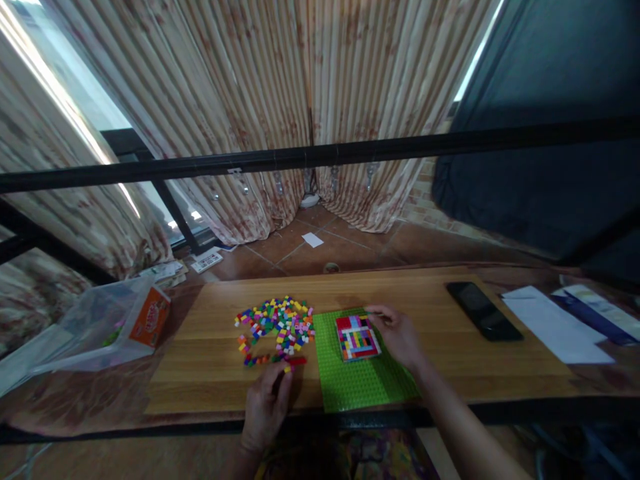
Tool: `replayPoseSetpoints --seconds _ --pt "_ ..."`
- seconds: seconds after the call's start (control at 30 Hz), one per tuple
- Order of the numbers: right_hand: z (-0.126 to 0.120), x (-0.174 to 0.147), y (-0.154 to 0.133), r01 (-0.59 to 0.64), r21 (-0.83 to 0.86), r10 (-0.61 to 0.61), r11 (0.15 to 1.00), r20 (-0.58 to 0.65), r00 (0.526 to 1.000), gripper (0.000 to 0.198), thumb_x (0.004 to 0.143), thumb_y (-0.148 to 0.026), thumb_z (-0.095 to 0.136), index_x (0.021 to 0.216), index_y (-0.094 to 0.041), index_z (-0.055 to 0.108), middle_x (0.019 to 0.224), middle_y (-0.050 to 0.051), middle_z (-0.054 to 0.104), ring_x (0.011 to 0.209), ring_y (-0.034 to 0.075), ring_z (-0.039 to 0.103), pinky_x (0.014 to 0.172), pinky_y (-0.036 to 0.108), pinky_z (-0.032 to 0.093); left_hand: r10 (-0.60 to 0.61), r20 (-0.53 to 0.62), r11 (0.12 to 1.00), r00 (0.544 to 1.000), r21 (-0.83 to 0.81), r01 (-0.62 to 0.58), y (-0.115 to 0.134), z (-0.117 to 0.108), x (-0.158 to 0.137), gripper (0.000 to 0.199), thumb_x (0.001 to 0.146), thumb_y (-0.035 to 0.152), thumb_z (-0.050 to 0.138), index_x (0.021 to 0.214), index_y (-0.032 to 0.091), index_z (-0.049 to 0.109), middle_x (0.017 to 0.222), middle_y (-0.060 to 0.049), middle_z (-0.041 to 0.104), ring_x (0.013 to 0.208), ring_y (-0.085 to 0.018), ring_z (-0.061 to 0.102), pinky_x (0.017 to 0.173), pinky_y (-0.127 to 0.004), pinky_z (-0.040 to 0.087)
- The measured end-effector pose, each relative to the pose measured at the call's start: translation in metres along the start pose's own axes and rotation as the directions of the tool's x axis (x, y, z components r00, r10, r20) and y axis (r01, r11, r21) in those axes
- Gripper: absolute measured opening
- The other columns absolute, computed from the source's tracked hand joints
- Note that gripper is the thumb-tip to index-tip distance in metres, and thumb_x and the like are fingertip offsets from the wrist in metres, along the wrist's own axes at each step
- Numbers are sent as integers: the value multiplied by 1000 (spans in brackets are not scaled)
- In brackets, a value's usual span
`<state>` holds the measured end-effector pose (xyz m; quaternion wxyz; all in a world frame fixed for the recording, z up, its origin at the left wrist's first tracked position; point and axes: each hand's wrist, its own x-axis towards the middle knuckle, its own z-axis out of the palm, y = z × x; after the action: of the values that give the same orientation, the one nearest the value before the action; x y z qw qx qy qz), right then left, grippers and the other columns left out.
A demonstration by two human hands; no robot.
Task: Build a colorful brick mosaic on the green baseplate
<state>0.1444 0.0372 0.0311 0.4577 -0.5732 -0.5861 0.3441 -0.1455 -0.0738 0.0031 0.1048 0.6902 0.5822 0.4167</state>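
My left hand (267, 400) is closed at the front of the wooden board, with a small yellow toy brick (287, 369) pinched between thumb and forefinger. Just beyond those fingertips lies a red strip of brick (299, 361). A green studded baseplate (345, 393) bears a square block of many-coloured bricks (357, 339). At that block's far right corner is my right hand (397, 337), its thumb and forefinger brought together; anything between them is too small to make out. Loose coloured bricks (280, 323) are spread left of the baseplate, with a short row of them near my left hand.
A black phone (484, 311) rests on the board's right side, with white paper (555, 327) beyond it. To the left stands a clear plastic box (110, 320) with an orange label. A dark metal rail (275, 159) crosses in front of the curtains.
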Motion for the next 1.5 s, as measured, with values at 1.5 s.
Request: replayPoseSetpoints --seconds 1.5 --pt "39 -39 -54 171 29 -174 985 137 975 22 84 -33 55 94 -23 72 93 6 71 85 19 65 78 33 50 -50 19 998 999 37 49 0 4 -1 22 93 28 48 103 20 66 99 -7 73 92 -18 69 85 -32 56"
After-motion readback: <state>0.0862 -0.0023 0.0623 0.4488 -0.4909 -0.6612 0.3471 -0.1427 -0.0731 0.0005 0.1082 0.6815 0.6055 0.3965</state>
